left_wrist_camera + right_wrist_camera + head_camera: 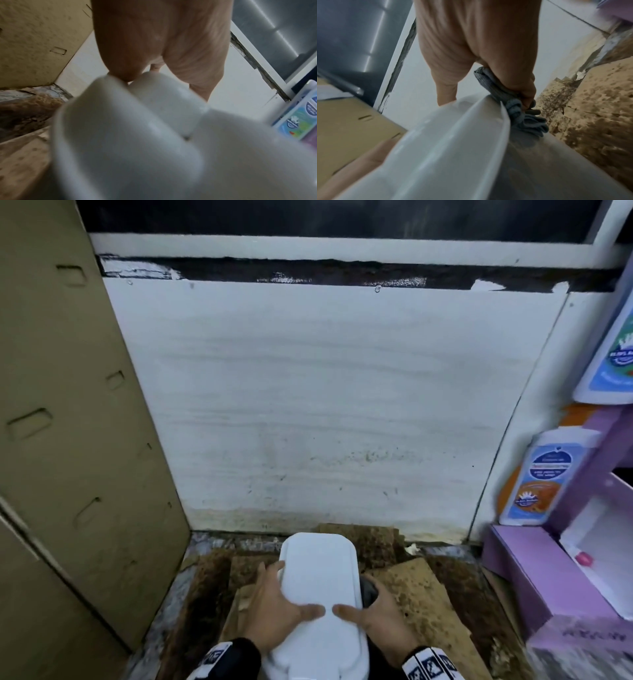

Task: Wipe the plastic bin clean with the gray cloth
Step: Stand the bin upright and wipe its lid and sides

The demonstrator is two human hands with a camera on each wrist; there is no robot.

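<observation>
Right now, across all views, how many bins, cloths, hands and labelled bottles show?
plastic bin: 1
gray cloth: 1
hands: 2 (left hand, right hand)
labelled bottles: 2 (upper bottle, lower bottle)
Total: 6

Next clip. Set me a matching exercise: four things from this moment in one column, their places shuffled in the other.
1 gray cloth
2 left hand
3 labelled bottle
4 cardboard panel

A upright at far left
B bunched in the right hand
C gripping the plastic bin's left edge
D far right, by the purple shelf

Pairs: 1-B, 2-C, 3-D, 4-A
</observation>
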